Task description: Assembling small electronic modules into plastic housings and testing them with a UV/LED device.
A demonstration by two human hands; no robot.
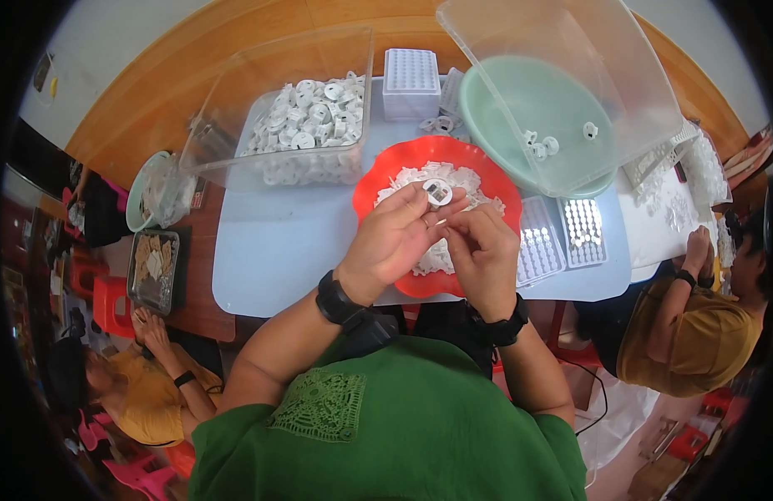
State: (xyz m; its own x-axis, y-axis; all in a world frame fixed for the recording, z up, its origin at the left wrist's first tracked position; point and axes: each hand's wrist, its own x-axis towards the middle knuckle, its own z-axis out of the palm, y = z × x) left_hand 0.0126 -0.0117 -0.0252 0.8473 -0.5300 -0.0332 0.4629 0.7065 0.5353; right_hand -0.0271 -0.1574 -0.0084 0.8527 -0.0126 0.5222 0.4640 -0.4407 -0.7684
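My left hand (392, 238), palm up, pinches a round white plastic piece (439, 193) with a dark slot in its middle between thumb and fingers. Just right of it, my right hand (486, 257) is closed in a pinch close to the left fingertips; anything between its fingers is too small to make out. Both hands are above a red scalloped bowl (371, 179) filled with small white plastic parts (466, 177). The hands partly cover the bowl.
A clear bin (215, 154) of white round pieces stands back left. A white tray stack (410, 75) stands at the back. Right are a green basin (486, 125), a tilted clear bin (562, 92) and trays of silvery discs (583, 232). People sit left (157, 392) and right (687, 334).
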